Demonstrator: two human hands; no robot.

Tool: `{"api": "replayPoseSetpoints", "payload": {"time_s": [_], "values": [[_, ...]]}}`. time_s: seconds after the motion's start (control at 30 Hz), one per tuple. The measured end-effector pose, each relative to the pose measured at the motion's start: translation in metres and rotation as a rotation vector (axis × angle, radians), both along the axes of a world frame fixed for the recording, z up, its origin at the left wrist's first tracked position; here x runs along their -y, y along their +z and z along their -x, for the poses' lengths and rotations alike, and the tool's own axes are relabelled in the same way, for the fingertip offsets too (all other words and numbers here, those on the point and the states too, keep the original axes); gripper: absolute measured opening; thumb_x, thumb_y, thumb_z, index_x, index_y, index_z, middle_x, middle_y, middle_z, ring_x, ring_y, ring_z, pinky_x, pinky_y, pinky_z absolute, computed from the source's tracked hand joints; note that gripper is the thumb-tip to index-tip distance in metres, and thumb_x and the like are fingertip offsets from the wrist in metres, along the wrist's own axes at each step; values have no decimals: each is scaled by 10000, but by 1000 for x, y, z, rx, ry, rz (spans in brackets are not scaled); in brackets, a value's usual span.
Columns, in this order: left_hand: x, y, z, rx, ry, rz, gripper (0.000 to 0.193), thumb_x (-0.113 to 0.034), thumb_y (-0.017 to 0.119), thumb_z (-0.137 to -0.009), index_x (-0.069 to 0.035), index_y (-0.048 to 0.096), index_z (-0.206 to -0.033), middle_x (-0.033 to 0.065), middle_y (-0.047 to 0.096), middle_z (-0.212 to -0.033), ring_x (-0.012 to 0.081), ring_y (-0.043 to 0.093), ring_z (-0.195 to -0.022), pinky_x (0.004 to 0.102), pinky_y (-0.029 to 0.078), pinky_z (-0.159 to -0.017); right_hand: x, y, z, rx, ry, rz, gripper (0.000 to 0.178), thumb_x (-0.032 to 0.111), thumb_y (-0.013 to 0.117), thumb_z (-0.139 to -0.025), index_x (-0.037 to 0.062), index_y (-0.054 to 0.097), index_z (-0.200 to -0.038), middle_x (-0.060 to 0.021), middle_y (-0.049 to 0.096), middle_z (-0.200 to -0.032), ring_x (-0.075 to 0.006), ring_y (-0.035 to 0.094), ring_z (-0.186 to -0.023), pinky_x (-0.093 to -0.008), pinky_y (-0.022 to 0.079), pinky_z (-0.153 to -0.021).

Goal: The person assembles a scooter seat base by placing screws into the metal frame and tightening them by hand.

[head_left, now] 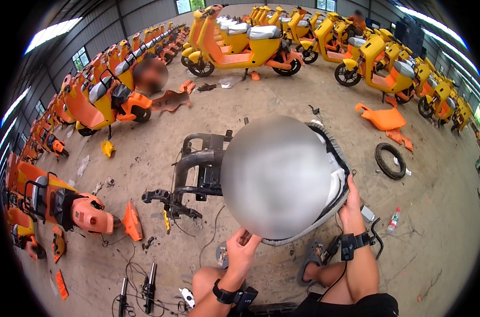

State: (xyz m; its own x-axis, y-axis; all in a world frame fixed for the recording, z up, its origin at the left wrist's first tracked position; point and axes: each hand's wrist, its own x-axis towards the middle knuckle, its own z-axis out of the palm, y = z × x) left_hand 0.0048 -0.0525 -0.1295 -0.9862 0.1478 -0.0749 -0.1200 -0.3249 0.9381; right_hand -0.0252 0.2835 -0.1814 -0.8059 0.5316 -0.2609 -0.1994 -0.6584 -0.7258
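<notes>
The seat (336, 185) is held between your left fingers (242, 236) and right fingers (352, 186), both apparently clamped on its edge, the left in a shallow-looking pinch. Should that pinch slip, it could tip onto the frame (203, 159), beyond the left fingers; the tyre (379, 158), right of the right fingers, could trip you.

Two hands (243, 244) (351, 199), one black metal frame (184, 168)
There are two silver-and-black metal tubes (151, 279) (123, 295), one loose black rubber tyre (379, 159), one clear plastic bottle (393, 222).
</notes>
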Motion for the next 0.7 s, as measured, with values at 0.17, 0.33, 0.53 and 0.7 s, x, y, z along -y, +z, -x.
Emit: {"api": "replayPoseSetpoints", "payload": {"time_s": [0.17, 0.33, 0.53, 0.7], "values": [[-9, 7, 4, -101, -82, -41, 244, -106, 723, -902, 48, 654, -1078, 4, 649, -923, 52, 544, -804, 211, 425, -699, -8, -3, 7, -94, 16, 83, 559, 462, 528, -1000, 22, 530, -1345, -132, 613, -1299, -305, 583, -1176, -436, 442, -1040], [-23, -2, -2, -163, -182, -101, 396, -43, 695, -901, 107, 570, -1246, 108, 661, -1159, 152, 616, -1068, 289, 486, -932, -26, 9, -13, -146, -40, -11, 561, 482, 561, -978, 26, 565, -1304, -114, 633, -1258, -272, 621, -1104, -403, 502, -967], [-25, -22, -18, 163, -50, -265, 299, -55, 744, -870, 73, 605, -1102, 69, 677, -1015, 99, 639, -863, 224, 507, -723, -38, 2, -22, -117, 63, -73, 580, 477, 475, -1019, 15, 513, -1368, -141, 593, -1340, -296, 584, -1202, -426, 448, -1053], [-11, -48, -25, 416, 1, -169, 291, -11, 723, -861, 65, 570, -1096, 113, 686, -1002, 181, 673, -890, 303, 534, -769, -10, 21, -13, -68, 166, -29, 573, 495, 543, -986, 22, 561, -1309, -143, 649, -1239, -274, 651, -1082, -416, 522, -966]]}}
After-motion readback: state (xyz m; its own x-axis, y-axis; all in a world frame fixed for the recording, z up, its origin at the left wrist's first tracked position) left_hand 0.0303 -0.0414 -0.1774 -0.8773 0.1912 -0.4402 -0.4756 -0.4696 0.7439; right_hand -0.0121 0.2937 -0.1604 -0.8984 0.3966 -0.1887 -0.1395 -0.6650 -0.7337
